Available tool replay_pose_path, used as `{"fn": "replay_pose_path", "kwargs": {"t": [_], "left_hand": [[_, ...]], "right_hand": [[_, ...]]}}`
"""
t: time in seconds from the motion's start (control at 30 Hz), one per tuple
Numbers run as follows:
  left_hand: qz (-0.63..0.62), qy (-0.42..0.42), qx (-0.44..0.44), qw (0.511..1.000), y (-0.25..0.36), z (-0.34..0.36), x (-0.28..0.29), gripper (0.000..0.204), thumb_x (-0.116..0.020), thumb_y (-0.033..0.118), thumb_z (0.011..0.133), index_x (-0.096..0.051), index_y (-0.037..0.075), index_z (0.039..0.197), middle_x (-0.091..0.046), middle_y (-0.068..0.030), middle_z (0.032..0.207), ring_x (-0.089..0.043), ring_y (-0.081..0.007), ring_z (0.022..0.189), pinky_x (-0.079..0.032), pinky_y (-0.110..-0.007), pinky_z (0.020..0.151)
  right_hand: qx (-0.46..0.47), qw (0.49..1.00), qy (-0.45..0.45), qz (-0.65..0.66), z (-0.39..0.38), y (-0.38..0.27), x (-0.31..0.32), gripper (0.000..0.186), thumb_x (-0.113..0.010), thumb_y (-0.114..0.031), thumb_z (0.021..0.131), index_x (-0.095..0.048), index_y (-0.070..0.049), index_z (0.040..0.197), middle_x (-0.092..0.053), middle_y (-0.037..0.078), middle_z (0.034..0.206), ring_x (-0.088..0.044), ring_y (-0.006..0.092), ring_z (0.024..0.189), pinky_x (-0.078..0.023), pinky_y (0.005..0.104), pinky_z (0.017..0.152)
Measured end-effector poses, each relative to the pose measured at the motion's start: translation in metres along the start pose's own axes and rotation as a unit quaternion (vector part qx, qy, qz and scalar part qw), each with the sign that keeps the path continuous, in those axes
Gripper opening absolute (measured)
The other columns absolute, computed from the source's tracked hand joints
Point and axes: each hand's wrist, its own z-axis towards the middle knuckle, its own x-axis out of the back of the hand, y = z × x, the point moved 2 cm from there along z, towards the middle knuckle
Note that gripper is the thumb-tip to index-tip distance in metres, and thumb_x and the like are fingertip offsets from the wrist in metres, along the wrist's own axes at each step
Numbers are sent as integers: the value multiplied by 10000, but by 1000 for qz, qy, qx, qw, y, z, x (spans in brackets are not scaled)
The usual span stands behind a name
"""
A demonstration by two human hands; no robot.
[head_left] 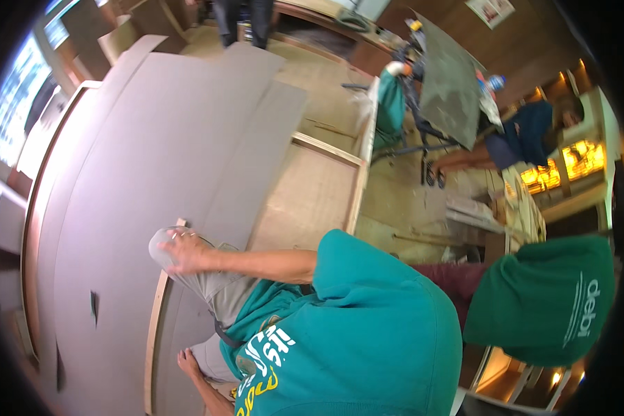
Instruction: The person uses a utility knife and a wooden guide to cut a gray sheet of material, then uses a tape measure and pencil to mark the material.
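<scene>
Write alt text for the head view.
A teal-shirted person rests the right hand on one bent knee, the left hand near the other. A wooden strip lies on large grey panels; someone in dark green is at right.

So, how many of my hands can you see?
2: your right hand, slightly blurred, at the right knee of your grey trousers; and your left hand, lower in the picture, beside the left trouser leg. Neither is fully hidden.
</scene>
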Motion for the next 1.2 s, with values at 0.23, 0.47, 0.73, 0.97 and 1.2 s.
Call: {"fn": "replay_pose_path", "kwargs": {"t": [0.23,0.47,0.73,0.97,1.2], "left_hand": [[-76,-69,-51,993,23,25,-3,556,-572,347,941,-568,-77,1300,-566,-248,1334,-490,-338,1284,-359,-419,1100],[-319,-185,14,929,38,72,2,617,-511,432,978,-524,-76,1329,-592,-210,1281,-583,-324,1147,-442,-418,1023],[-527,-142,82,834,24,52,-29,730,-331,556,1018,-466,-69,1370,-554,-212,1336,-590,-362,1169,-505,-478,956],[-392,-9,89,916,35,-3,-12,646,-355,484,1034,-474,-52,1373,-539,-189,1362,-554,-290,1210,-441,-400,1035],[-254,-31,11,967,48,-61,-7,535,-354,401,1038,-520,-18,1326,-585,-163,1290,-562,-252,1185,-449,-363,1002]], "right_hand": [[24,996,74,-35,-35,24,22,894,-791,-467,706,-371,-166,1436,-320,295,1434,-319,498,1349,-351,616,1041],[11,997,20,77,-42,25,60,738,-722,-500,773,-480,-146,1374,-432,213,1394,-448,393,1288,-416,523,1021],[-326,863,226,311,9,280,-13,420,-675,-373,815,-634,-65,1096,-677,159,1073,-639,300,1027,-513,430,882],[-419,806,319,269,10,363,-20,660,-686,-362,815,-502,23,1320,-587,233,1267,-578,346,1174,-480,418,981],[-418,787,348,291,62,390,-15,785,-634,-358,855,-342,85,1433,-446,277,1427,-434,377,1340,-374,425,1106]]}}
